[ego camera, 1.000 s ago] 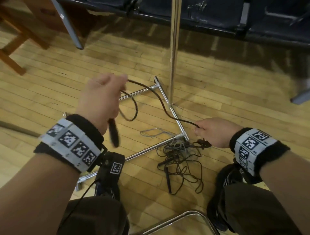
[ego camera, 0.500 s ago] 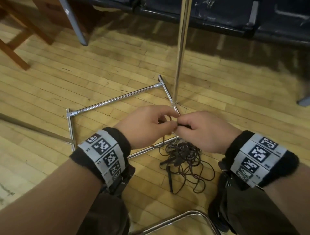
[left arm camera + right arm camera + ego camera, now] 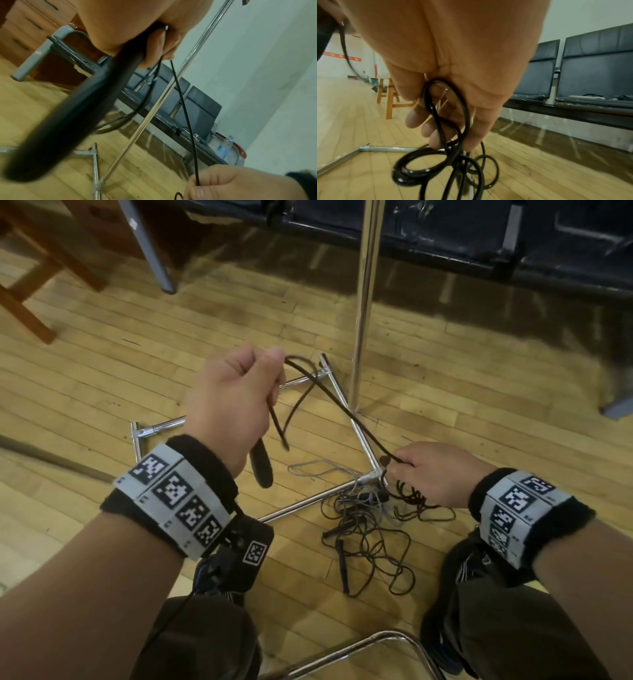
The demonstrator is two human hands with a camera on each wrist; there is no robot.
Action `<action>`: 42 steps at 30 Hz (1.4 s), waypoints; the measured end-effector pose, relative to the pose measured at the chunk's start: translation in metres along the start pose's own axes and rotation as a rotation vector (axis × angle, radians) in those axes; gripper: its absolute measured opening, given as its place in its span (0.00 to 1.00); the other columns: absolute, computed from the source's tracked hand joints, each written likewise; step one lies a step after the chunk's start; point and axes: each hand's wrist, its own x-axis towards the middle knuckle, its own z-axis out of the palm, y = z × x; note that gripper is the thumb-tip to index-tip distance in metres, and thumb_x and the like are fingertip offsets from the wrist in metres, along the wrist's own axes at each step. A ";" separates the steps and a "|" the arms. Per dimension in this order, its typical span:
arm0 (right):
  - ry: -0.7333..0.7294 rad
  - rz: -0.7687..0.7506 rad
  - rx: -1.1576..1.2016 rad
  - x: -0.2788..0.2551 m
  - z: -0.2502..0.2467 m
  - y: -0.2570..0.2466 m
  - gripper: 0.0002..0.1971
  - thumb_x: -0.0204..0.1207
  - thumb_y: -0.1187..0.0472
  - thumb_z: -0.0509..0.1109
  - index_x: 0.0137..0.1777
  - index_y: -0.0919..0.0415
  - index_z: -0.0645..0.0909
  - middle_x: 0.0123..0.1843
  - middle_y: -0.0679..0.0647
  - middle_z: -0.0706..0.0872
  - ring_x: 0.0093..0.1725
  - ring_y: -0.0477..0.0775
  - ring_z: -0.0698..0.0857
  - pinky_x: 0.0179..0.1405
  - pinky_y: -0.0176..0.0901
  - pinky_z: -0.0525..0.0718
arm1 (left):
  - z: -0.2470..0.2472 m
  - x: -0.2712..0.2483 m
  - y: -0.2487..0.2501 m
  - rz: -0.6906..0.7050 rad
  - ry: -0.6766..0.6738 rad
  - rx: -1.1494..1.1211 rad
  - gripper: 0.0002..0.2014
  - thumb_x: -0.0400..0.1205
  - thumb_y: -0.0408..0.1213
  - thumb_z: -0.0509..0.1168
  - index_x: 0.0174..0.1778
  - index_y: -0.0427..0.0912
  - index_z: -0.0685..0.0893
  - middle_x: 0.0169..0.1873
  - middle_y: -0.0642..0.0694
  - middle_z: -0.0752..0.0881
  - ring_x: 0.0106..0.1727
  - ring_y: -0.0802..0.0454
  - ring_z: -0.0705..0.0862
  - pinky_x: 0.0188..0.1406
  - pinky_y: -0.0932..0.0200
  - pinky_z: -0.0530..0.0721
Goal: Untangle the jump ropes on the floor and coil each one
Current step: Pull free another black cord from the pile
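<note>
The left hand is gripping a black rope handle, fingers curled round it and a loop of black cord. That cord is stretching down to the right hand, which is pinching several small loops. Below the right hand, the tangled ropes are lying on the wooden floor, beside a chrome frame.

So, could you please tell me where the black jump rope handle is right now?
In the head view the black handle hangs from the raised left hand, left of centre, above the floor inside the chrome frame.
</note>
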 end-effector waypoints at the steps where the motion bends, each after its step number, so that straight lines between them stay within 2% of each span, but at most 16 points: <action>1: 0.008 -0.027 0.004 0.000 -0.001 -0.003 0.16 0.90 0.46 0.59 0.47 0.52 0.83 0.41 0.52 0.88 0.39 0.51 0.84 0.34 0.44 0.78 | 0.000 0.001 -0.003 -0.020 0.041 0.109 0.12 0.87 0.53 0.66 0.42 0.53 0.89 0.33 0.53 0.87 0.21 0.57 0.71 0.21 0.60 0.70; 3: 0.046 -0.079 0.024 -0.001 -0.002 -0.010 0.17 0.90 0.46 0.58 0.48 0.53 0.83 0.41 0.49 0.87 0.41 0.49 0.84 0.35 0.43 0.77 | 0.000 0.001 -0.006 -0.076 0.044 0.401 0.09 0.89 0.50 0.64 0.61 0.59 0.88 0.48 0.60 0.91 0.26 0.63 0.80 0.24 0.61 0.77; 5: 0.078 -0.111 0.038 -0.004 -0.004 -0.019 0.18 0.90 0.47 0.57 0.45 0.54 0.81 0.38 0.46 0.85 0.38 0.45 0.82 0.32 0.41 0.73 | -0.001 -0.005 -0.008 -0.062 -0.043 0.606 0.18 0.92 0.46 0.61 0.79 0.61 0.79 0.63 0.62 0.89 0.42 0.70 0.84 0.40 0.70 0.80; 7: 0.077 -0.144 0.005 -0.009 -0.006 -0.029 0.20 0.90 0.45 0.56 0.44 0.56 0.80 0.38 0.50 0.85 0.38 0.49 0.82 0.34 0.46 0.76 | 0.006 -0.016 -0.004 0.034 -0.162 0.586 0.18 0.93 0.43 0.59 0.79 0.62 0.80 0.60 0.59 0.92 0.35 0.75 0.83 0.34 0.80 0.76; 10: 0.052 -0.211 0.002 -0.018 -0.007 -0.044 0.20 0.89 0.42 0.57 0.45 0.54 0.82 0.39 0.51 0.86 0.39 0.51 0.83 0.38 0.51 0.82 | 0.022 -0.031 0.002 0.083 -0.445 0.568 0.17 0.92 0.46 0.62 0.75 0.68 0.82 0.52 0.68 0.91 0.21 0.69 0.78 0.18 0.76 0.72; 12: 0.039 -0.250 0.035 -0.024 -0.007 -0.054 0.18 0.88 0.43 0.59 0.43 0.50 0.82 0.37 0.50 0.86 0.36 0.49 0.84 0.36 0.52 0.83 | 0.031 -0.033 0.003 0.068 -0.603 0.622 0.20 0.90 0.46 0.66 0.77 0.70 0.79 0.54 0.70 0.88 0.27 0.70 0.82 0.25 0.77 0.75; 14: 0.035 -0.270 0.056 -0.027 -0.008 -0.057 0.17 0.87 0.44 0.60 0.40 0.49 0.81 0.34 0.50 0.86 0.33 0.50 0.83 0.34 0.53 0.84 | 0.033 -0.032 0.004 0.073 -0.657 0.685 0.19 0.88 0.47 0.68 0.75 0.68 0.80 0.54 0.63 0.89 0.35 0.76 0.82 0.32 0.81 0.75; 17: 0.039 -0.268 0.053 -0.026 -0.010 -0.054 0.18 0.86 0.44 0.60 0.39 0.51 0.81 0.33 0.51 0.84 0.32 0.50 0.82 0.33 0.51 0.82 | 0.031 -0.029 0.006 0.066 -0.667 0.717 0.04 0.86 0.52 0.69 0.55 0.60 0.86 0.39 0.57 0.91 0.33 0.70 0.82 0.31 0.77 0.74; 20: 0.045 -0.277 0.037 -0.026 -0.011 -0.051 0.20 0.85 0.40 0.59 0.40 0.52 0.82 0.34 0.52 0.85 0.32 0.49 0.81 0.32 0.48 0.80 | 0.029 -0.026 0.002 0.063 -0.687 0.802 0.12 0.86 0.57 0.68 0.41 0.56 0.84 0.28 0.61 0.84 0.28 0.67 0.78 0.28 0.74 0.74; 23: 0.061 -0.280 0.105 -0.026 -0.009 -0.049 0.21 0.83 0.38 0.57 0.43 0.50 0.83 0.38 0.50 0.88 0.38 0.46 0.83 0.38 0.50 0.83 | 0.031 -0.027 0.002 0.071 -0.638 0.665 0.18 0.88 0.53 0.68 0.32 0.52 0.80 0.20 0.61 0.75 0.22 0.63 0.72 0.22 0.71 0.70; 26: 0.069 -0.258 0.219 -0.024 -0.009 -0.045 0.20 0.86 0.38 0.54 0.46 0.45 0.84 0.43 0.43 0.90 0.44 0.40 0.84 0.47 0.48 0.84 | 0.033 -0.026 0.006 0.017 -0.548 0.332 0.19 0.89 0.47 0.68 0.30 0.51 0.79 0.19 0.60 0.72 0.18 0.62 0.68 0.17 0.72 0.65; 29: 0.066 -0.249 0.189 -0.020 -0.010 -0.038 0.19 0.88 0.40 0.52 0.49 0.41 0.83 0.45 0.40 0.89 0.47 0.36 0.83 0.47 0.45 0.81 | 0.032 -0.022 0.009 -0.080 -0.446 -0.017 0.14 0.83 0.46 0.68 0.31 0.51 0.81 0.24 0.51 0.72 0.18 0.57 0.65 0.16 0.64 0.62; 32: 0.073 -0.222 0.175 -0.012 -0.008 -0.031 0.16 0.88 0.42 0.54 0.52 0.41 0.83 0.47 0.41 0.88 0.48 0.41 0.84 0.49 0.46 0.82 | 0.028 -0.020 0.012 -0.085 -0.414 -0.247 0.14 0.83 0.41 0.68 0.29 0.51 0.81 0.22 0.49 0.70 0.16 0.55 0.62 0.17 0.65 0.59; 35: 0.013 -0.177 0.091 -0.003 -0.002 -0.023 0.12 0.88 0.46 0.57 0.55 0.43 0.83 0.52 0.42 0.85 0.52 0.45 0.83 0.48 0.42 0.79 | 0.021 -0.018 0.017 -0.038 -0.439 -0.429 0.13 0.83 0.37 0.67 0.31 0.49 0.80 0.20 0.51 0.71 0.15 0.55 0.63 0.16 0.67 0.61; 39: -0.106 -0.068 -0.070 0.003 0.008 -0.008 0.13 0.90 0.53 0.56 0.63 0.46 0.81 0.59 0.46 0.82 0.57 0.48 0.80 0.55 0.46 0.78 | 0.010 -0.016 0.023 -0.008 -0.470 -0.579 0.10 0.84 0.36 0.64 0.36 0.48 0.81 0.21 0.51 0.73 0.15 0.55 0.65 0.15 0.67 0.64; 42: -0.084 -0.008 -0.083 0.007 0.009 -0.007 0.14 0.91 0.49 0.53 0.56 0.50 0.81 0.51 0.51 0.84 0.48 0.52 0.82 0.47 0.49 0.81 | 0.005 -0.012 0.020 -0.052 -0.291 -0.492 0.13 0.85 0.39 0.65 0.33 0.50 0.80 0.22 0.50 0.72 0.16 0.55 0.65 0.15 0.66 0.64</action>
